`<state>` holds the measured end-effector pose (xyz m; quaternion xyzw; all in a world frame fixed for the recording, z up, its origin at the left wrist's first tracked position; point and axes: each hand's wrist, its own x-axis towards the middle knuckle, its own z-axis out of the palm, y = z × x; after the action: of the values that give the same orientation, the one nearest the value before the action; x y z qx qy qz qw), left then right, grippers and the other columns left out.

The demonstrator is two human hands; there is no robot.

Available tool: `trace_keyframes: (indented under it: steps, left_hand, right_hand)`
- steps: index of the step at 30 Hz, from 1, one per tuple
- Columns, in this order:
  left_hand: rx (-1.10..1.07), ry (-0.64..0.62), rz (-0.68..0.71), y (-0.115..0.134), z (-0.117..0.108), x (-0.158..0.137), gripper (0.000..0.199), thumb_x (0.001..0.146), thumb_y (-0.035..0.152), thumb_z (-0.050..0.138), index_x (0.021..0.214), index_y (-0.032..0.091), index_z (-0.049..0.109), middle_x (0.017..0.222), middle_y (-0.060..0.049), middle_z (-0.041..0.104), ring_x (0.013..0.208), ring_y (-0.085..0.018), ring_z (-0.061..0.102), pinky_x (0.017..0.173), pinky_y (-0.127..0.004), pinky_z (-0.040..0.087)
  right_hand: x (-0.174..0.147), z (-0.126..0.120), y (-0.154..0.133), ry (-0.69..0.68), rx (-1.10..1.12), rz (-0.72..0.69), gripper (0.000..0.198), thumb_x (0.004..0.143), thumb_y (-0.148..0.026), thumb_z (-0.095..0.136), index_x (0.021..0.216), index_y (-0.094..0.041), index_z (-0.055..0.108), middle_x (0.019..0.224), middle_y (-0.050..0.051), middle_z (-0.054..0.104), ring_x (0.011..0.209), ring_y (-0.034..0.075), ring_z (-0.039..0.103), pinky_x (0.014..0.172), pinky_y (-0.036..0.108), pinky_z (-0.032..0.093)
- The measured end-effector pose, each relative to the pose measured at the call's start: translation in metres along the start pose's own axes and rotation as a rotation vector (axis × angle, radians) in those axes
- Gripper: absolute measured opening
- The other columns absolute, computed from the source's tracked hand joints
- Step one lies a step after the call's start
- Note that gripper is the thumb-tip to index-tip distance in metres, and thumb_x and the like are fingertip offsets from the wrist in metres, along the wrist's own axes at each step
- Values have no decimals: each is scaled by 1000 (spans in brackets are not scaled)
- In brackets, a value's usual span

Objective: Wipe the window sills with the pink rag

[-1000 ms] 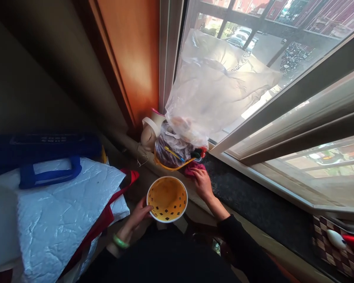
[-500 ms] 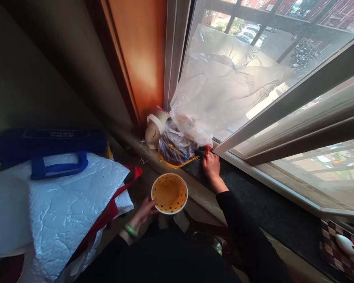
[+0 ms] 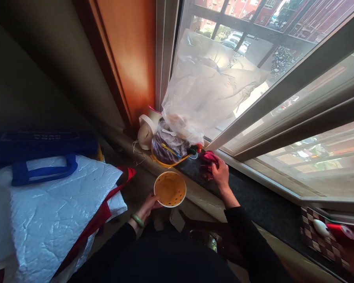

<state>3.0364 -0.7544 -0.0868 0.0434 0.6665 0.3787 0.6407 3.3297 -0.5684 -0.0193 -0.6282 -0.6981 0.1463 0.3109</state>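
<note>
My left hand grips the left rim of a round yellow basket with a white edge and small holes in its wall. Its inside shows nothing lying in it. Over the dark sill, my right hand is closed on a crumpled dark-red cloth. Just left of the cloth, a red and dark-green item lies at the edge of a yellow-rimmed container. That container bears a clear plastic bag, a yellow-and-blue stick and a white handle-like piece.
A large translucent plastic bag leans on the window. Silvery insulated bags with a blue handle lie at left. At right on the sill are a checkered mat, a white egg-shaped object and a red spool.
My right hand has moved right and toward me, away from the red and dark-green item, and now has the dark-red cloth in it. The basket has tilted slightly in my left hand.
</note>
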Motion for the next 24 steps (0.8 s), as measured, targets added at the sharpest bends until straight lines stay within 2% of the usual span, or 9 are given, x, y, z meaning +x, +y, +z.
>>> trace_keyframes:
  steps: [3,6,8,10,12,14,18,21,24]
  left_hand:
    - [-1,20,-1,-1,-3,-2,45,85,4,66,130,10,59,88,-7,76,63,-16,73,65,-30,65]
    - [-8,48,-1,-4,-6,-6,43,87,3,63,129,9,58,94,-10,76,65,-17,74,65,-31,65]
    - [-8,57,0,-6,-6,-9,40,87,2,62,126,8,58,96,-11,76,67,-17,75,64,-31,65]
    - [-3,55,-1,-6,-5,-11,39,86,1,62,124,8,59,95,-10,76,67,-18,75,63,-30,65]
    - [2,48,-3,-5,-4,-13,38,86,0,63,122,9,60,94,-10,77,67,-18,75,62,-29,65]
    - [1,39,-3,-3,-3,-15,37,87,1,63,122,9,60,94,-10,78,68,-18,76,61,-29,65]
    - [-23,25,5,-2,-5,-17,35,90,6,63,125,11,61,101,-13,78,75,-19,78,62,-27,65]
    - [-38,26,3,-3,-5,-16,38,90,6,63,127,12,61,108,-14,78,79,-20,79,63,-28,65]
    - [-33,20,0,-4,-3,-15,40,88,4,65,127,12,62,109,-14,78,78,-20,78,63,-29,66]
  right_hand:
    - [8,6,13,-48,-302,75,48,90,-31,55,129,-5,65,145,25,58,126,40,51,104,55,43]
    - [13,27,-2,-77,-443,117,43,96,-33,50,126,-7,68,147,23,56,127,42,46,96,54,46]
    - [22,41,-20,-96,-448,114,39,98,-31,48,123,-11,70,139,21,62,123,40,48,92,50,47]
    - [32,48,-32,-146,-401,18,37,97,-27,48,125,-16,70,137,17,64,119,35,49,92,46,47]
    - [35,47,-31,-186,-336,-98,40,95,-22,48,130,-20,68,140,11,64,116,31,50,95,42,46]
    - [28,40,-20,-156,-318,-107,43,95,-20,46,133,-20,67,142,8,64,114,30,50,97,41,44]
    - [11,28,-1,-39,-423,32,41,98,-26,46,129,-10,68,140,15,63,111,33,49,93,43,43]
    - [19,36,-12,-59,-451,58,38,97,-29,49,122,-9,71,135,20,64,112,36,51,88,44,44]
    - [33,49,-26,-89,-360,20,38,95,-27,51,122,-11,72,134,21,64,115,37,52,90,46,45]
